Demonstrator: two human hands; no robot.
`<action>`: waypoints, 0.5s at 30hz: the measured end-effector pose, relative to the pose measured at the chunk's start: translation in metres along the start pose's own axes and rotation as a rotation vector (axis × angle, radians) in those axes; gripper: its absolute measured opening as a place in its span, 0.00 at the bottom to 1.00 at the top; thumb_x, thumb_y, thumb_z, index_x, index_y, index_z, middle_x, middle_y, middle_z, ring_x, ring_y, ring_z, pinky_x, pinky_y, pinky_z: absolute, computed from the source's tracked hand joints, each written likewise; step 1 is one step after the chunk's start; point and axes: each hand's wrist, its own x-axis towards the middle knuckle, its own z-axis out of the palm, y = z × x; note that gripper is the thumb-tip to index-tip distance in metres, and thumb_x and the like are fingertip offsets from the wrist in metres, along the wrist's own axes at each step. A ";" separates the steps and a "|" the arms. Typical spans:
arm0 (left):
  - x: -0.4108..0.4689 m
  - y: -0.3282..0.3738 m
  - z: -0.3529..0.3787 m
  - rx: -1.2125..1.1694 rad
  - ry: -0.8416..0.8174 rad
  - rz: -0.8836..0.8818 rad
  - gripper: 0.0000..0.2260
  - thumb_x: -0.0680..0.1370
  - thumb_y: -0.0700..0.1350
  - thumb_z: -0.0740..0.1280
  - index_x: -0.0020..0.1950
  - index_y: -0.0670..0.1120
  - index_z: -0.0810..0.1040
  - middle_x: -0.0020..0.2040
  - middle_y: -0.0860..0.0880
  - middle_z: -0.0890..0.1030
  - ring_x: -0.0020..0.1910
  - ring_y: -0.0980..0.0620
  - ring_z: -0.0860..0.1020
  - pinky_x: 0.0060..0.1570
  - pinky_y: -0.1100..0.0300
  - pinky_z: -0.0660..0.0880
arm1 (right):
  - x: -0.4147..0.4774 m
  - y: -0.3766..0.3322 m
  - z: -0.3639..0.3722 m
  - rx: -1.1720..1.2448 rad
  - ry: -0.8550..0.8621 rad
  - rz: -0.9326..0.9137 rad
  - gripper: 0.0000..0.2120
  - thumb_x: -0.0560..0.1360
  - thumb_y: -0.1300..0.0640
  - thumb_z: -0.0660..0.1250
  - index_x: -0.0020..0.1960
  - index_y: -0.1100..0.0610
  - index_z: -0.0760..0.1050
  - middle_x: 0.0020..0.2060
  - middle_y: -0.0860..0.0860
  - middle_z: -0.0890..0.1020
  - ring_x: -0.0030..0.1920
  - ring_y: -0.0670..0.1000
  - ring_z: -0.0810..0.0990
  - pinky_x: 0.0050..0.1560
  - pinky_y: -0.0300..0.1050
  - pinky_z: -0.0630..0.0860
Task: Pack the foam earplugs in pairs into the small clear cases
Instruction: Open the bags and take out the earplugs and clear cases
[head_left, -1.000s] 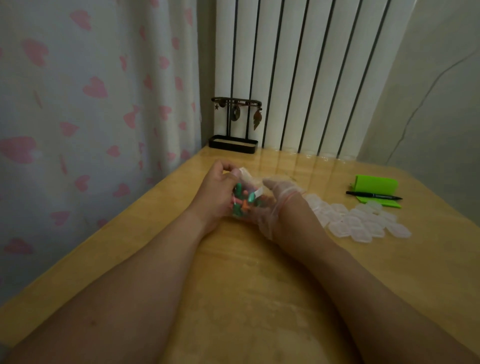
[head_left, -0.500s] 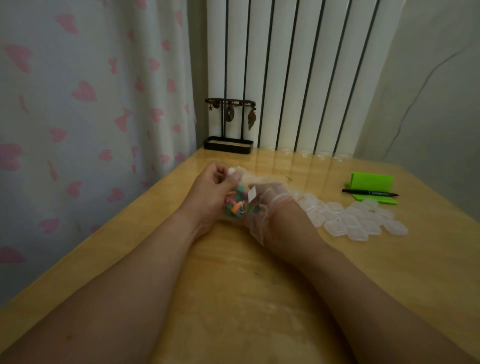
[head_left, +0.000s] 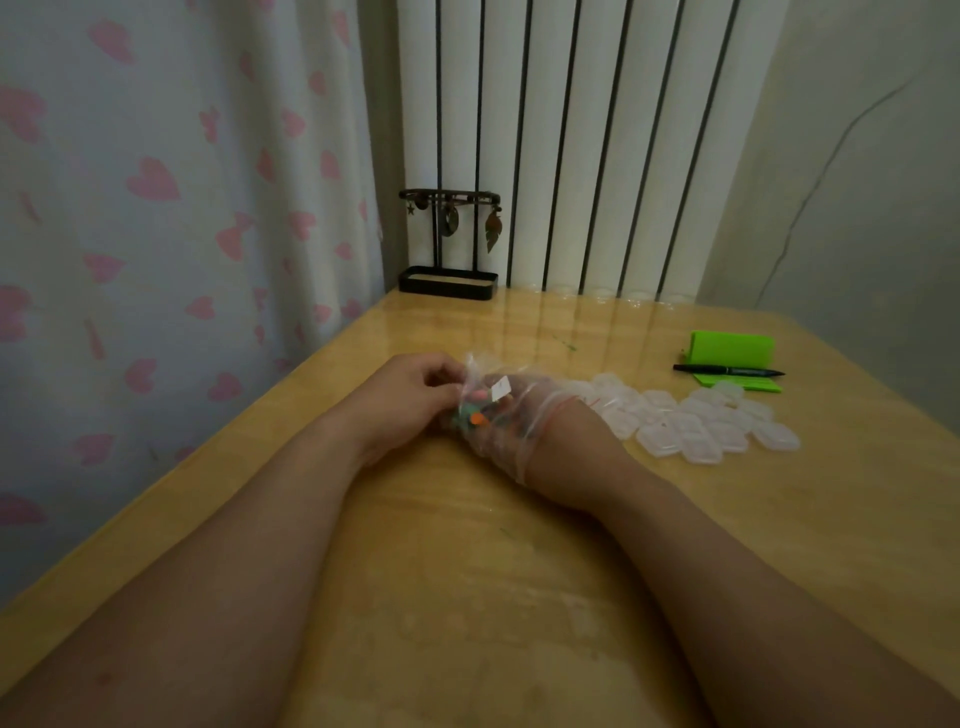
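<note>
The step in hand looks like getting the earplugs out of their bag. The left hand (head_left: 410, 395), bare, has its fingers curled and pinches the upper edge of a small clear plastic bag (head_left: 485, 387), which sits between both hands just above the wooden table (head_left: 467, 597). The foam earplugs (head_left: 474, 415), orange, green and pink, are bunched inside it. The right hand (head_left: 524, 415) wears a clear disposable glove and lies against the bag's far side; its fingers blur into the plastic, so I cannot tell whether they grip the bag or reach into its mouth. The small clear cases (head_left: 691, 423) lie in a loose cluster just right of that wrist, all apparently unfilled, near a green notepad (head_left: 732, 351) and a black pen (head_left: 727, 370). To do this well, keep the bag's mouth up and steady with the left pinch, draw out 2 earplugs at a time rather than tipping the lot, since light foam will likely roll, and work close to the cases so each pair travels a short way into 1 case.
</note>
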 end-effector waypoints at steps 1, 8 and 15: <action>0.000 0.001 0.002 -0.048 0.009 0.014 0.07 0.81 0.41 0.76 0.57 0.41 0.85 0.53 0.40 0.87 0.45 0.49 0.84 0.44 0.61 0.83 | -0.001 0.000 0.000 0.013 0.020 0.003 0.19 0.77 0.33 0.68 0.57 0.47 0.80 0.43 0.49 0.85 0.41 0.49 0.85 0.43 0.54 0.84; 0.005 -0.002 0.008 -0.058 0.147 0.101 0.06 0.83 0.42 0.73 0.51 0.42 0.79 0.43 0.44 0.83 0.38 0.50 0.80 0.38 0.55 0.79 | 0.002 -0.005 -0.004 -0.118 -0.069 0.025 0.26 0.82 0.39 0.45 0.56 0.53 0.76 0.44 0.51 0.82 0.42 0.55 0.80 0.48 0.55 0.81; 0.006 -0.004 0.009 -0.047 0.074 0.083 0.04 0.85 0.44 0.71 0.53 0.44 0.80 0.44 0.46 0.85 0.34 0.57 0.80 0.35 0.62 0.77 | 0.002 -0.004 0.000 -0.104 -0.048 0.003 0.12 0.79 0.41 0.67 0.48 0.49 0.80 0.37 0.49 0.82 0.37 0.50 0.82 0.42 0.55 0.82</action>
